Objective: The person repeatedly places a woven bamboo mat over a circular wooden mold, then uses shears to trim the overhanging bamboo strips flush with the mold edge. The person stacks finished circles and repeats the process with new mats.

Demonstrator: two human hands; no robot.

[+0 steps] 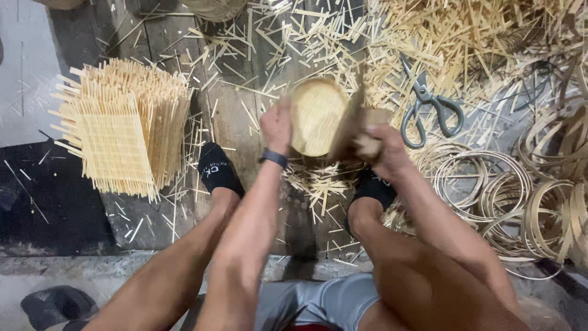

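The left hand (277,125) has its grip closed on the rim of a small round woven tray (317,115), held upright above the floor between both feet. The right hand (383,150), wrist bent, clamps a blurred wooden block (354,125) against the tray's right edge. Scissors (429,104) lie nearby.

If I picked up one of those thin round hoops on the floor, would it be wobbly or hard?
Probably springy and wobbly: the hoops are thin strips bent into rings. Likely very light, since each is hollow in the middle. Set on edge and pushed, one might roll, but here they lie flat and overlapping.
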